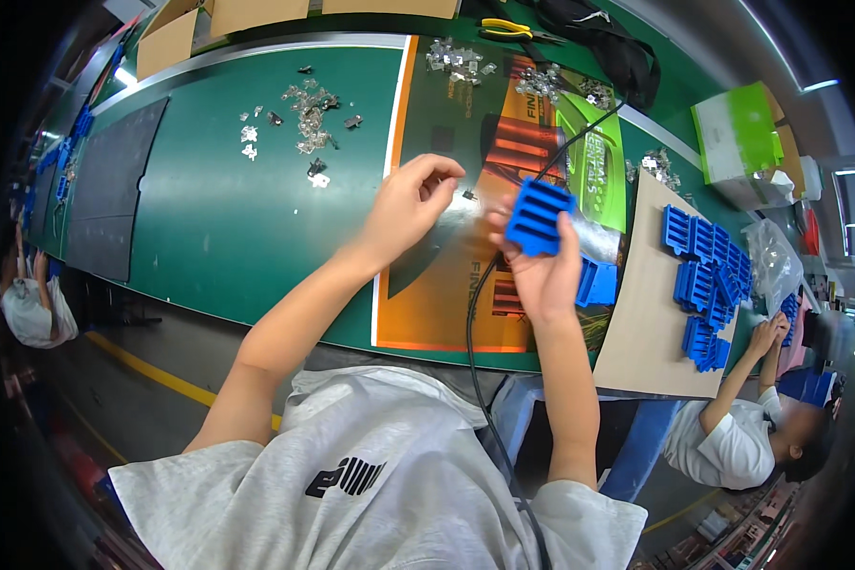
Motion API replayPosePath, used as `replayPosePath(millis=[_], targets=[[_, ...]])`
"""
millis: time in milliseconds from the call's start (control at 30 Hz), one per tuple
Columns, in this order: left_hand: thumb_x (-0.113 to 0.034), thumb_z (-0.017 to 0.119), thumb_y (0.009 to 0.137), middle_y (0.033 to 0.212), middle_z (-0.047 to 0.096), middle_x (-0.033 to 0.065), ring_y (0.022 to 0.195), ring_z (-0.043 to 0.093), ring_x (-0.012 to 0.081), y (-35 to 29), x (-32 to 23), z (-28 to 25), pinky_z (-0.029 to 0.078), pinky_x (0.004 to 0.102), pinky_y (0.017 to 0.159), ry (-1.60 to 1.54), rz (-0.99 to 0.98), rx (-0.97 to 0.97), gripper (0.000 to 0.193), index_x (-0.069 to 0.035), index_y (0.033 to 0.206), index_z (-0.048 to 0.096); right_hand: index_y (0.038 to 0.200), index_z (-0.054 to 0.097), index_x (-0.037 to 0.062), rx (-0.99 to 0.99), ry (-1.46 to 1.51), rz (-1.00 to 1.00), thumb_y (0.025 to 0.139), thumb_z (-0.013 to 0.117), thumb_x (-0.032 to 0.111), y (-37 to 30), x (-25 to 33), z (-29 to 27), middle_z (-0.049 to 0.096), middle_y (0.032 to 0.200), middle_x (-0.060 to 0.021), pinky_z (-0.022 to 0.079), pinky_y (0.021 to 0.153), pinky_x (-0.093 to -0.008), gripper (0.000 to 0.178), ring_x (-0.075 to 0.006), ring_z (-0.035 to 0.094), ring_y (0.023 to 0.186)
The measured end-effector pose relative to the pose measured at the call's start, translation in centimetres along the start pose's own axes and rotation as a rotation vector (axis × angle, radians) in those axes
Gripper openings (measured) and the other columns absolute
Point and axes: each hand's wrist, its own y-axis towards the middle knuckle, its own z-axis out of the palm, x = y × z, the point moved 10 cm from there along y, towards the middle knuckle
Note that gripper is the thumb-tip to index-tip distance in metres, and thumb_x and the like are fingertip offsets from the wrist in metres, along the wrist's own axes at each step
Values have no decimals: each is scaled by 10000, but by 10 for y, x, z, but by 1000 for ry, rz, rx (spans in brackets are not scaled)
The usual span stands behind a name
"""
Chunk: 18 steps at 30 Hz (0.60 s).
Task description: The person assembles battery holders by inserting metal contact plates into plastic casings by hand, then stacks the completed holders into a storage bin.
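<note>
My right hand (545,275) grips a blue plastic slotted holder (541,217), tilted up above the printed sheet, with the thumb on its right edge and fingers at its left. My left hand (410,204) hovers to the left of the holder, apart from it. Its thumb and forefinger curl toward each other; anything between them is too small to make out. A small dark metal piece (469,195) shows between my two hands. Another blue holder (596,282) lies on the sheet beside my right wrist.
Loose metal clips (313,119) are scattered on the green table (209,218). More clip piles (456,62), yellow-handled pliers (508,30) and a green box (743,142) stand farther back. Several blue holders (703,261) rest on cardboard (641,332). A black cable (471,323) crosses the sheet. A co-worker (731,437) sits right.
</note>
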Motion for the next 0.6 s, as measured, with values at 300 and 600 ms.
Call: replayPosePath(millis=[300, 600], targets=[[-145, 671, 806, 1028, 562, 37, 1023, 496, 246, 1, -24, 17, 355, 364, 901, 694, 391, 27, 159, -91, 952, 642, 1271, 426, 2, -21, -142, -185, 913, 417, 204, -2, 38, -7, 571, 1171, -168, 486, 586, -308, 411, -252, 601, 887], [-101, 636, 846, 861, 614, 64, 853, 590, 208, 4, -12, 18, 442, 338, 779, 465, 264, 132, 85, -78, 910, 587, 1159, 405, -6, -27, -256, -82, 924, 421, 117, -2, 27, -8, 577, 1024, -167, 515, 583, -328, 266, -247, 617, 839]])
